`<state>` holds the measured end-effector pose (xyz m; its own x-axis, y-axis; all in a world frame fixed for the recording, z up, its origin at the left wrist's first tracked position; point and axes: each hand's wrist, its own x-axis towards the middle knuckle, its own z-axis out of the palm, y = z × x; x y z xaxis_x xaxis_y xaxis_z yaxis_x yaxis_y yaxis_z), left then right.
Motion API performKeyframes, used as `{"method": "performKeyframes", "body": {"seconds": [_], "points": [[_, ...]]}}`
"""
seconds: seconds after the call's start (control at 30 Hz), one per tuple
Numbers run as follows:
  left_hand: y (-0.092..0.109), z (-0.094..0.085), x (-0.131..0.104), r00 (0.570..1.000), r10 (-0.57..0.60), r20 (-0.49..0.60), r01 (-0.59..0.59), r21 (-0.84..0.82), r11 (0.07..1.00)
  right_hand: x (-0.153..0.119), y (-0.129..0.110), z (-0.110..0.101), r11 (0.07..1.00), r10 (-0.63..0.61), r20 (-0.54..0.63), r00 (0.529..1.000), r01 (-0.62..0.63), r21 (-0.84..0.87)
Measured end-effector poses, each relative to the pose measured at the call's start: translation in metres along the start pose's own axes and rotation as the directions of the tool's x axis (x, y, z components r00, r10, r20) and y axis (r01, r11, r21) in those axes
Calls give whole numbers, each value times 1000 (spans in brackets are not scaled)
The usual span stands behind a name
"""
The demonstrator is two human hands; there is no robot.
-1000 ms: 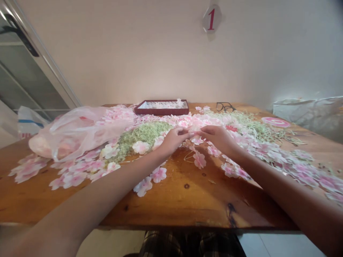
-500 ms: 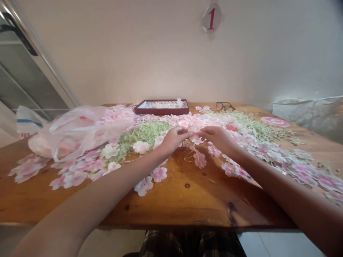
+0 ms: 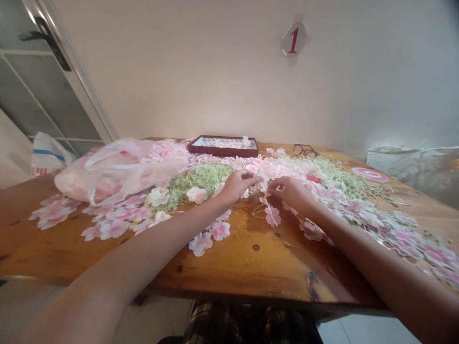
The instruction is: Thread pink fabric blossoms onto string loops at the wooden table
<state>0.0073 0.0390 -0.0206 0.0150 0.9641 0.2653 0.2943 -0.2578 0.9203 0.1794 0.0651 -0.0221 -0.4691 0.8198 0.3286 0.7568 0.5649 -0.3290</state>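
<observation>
My left hand (image 3: 239,184) is closed in a pinch on a pale pink artificial flower (image 3: 261,180) over the middle of the table. Just to its right, my right hand (image 3: 284,190) pinches at something small, perhaps the thin stem below that flower; the fingertips are too small to make out. A pink-and-white flower (image 3: 273,216) on a looped thin stem lies below my hands. Behind them spreads a heap of loose artificial flowers (image 3: 279,167). Green shredded filler (image 3: 201,179) lies left of my left hand.
A dark red tray (image 3: 223,152) stands at the back by the wall, with eyeglasses (image 3: 304,151) to its right. On the left sits a pink plastic bag (image 3: 107,174) of flowers. More green filler (image 3: 333,172) and flowers (image 3: 369,212) cover the right side of the wooden table (image 3: 233,267).
My right hand has dropped slightly and parted from my left, widening the gap between the fingertips. The whole view has tilted and shifted a little.
</observation>
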Motion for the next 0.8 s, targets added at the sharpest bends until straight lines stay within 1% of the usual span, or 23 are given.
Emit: {"method": "performKeyframes", "body": {"seconds": [0.13, 0.27, 0.37, 0.57, 0.63, 0.67, 0.73, 0.8], "points": [[-3, -1, 1, 998, -66, -18, 66, 5, 998, -4, -2, -9, 997, -9, -97, 995, 16, 73], [-9, 0, 3, 999, -30, -39, 30, -9, 1000, -7, -10, -17, 977, 4, -177, 984, 34, 210], [-10, 1, 4, 999, -26, -34, 25, -25, 999, -9, -17, -19, 954, 6, -204, 979, 56, 293], [-3, 5, 0, 1000, -14, 6, 14, -61, 998, -11, -22, -18, 950, 13, -208, 978, 53, 306], [-2, 5, 0, 1000, -18, 10, 19, -65, 998, -9, -19, -18, 954, 41, -196, 980, 20, 300], [-2, 5, 0, 1000, -12, 5, 12, -68, 998, -9, -17, -18, 958, 55, -171, 984, -4, 286], [-4, 3, 1, 1000, -6, -10, 5, -74, 997, -8, -13, -18, 972, 68, -83, 994, -48, 228], [-6, 1, 2, 1000, -20, -18, 19, -71, 997, -9, -10, -17, 986, 61, 38, 997, -66, 152]]}}
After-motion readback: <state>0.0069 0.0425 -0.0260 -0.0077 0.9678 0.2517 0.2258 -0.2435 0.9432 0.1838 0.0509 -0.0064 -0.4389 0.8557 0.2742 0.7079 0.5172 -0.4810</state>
